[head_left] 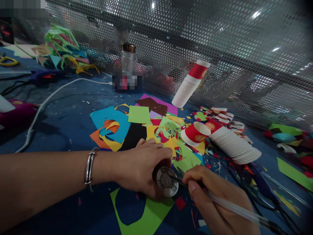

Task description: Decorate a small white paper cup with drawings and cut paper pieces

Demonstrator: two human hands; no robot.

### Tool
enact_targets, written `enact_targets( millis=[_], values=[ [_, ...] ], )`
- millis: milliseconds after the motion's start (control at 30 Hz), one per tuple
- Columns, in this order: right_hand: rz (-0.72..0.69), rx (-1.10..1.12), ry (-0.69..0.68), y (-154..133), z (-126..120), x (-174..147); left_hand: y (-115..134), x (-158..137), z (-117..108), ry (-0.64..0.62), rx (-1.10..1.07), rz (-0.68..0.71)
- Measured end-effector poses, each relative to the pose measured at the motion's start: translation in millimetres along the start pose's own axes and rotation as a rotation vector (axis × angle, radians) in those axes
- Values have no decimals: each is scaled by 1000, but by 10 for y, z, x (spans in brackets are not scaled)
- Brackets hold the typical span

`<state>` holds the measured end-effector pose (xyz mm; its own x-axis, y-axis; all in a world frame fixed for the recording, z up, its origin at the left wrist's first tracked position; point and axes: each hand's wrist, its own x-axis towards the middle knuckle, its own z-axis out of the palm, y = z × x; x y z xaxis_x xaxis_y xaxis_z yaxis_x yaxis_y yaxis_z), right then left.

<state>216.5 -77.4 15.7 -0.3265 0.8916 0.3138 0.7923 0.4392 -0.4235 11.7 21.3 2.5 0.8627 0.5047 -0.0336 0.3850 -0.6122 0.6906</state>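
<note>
My left hand (144,166), a silver bangle at its wrist, is closed around a small cup-like piece whose round, white-rimmed end (167,181) faces me. A dark cross-hatched circle with lines fanning out is drawn on that end; the hand hides most of the body. In my right hand (215,199) is a pen (232,207) with a clear barrel, its dark tip touching the drawn end. Below lies a green paper sheet (154,215) with a large rounded hole. Behind my hands are a light green square (139,114) and a blue sheet (122,122).
A red-and-white paper cup (194,134) lies by a tipped cup stack (234,145); another stack (189,86) leans near the perforated metal screen (151,39). Cables and a dark blue glue gun (262,182) lie right. A white cable (51,96) crosses the left, near paper scraps (61,42).
</note>
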Motion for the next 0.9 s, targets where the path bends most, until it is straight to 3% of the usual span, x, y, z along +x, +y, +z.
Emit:
enact_targets(
  millis=[400,733,900],
  values=[
    [-65,-27,22,-10,-40,-48,33,-10,-43,-23,2,-16],
    [-21,44,-68,-36,7,-35,9,-4,-14,-7,-26,-5],
    [9,124,-47,-70,49,-9,12,2,-10,-3,-14,-10]
  ],
)
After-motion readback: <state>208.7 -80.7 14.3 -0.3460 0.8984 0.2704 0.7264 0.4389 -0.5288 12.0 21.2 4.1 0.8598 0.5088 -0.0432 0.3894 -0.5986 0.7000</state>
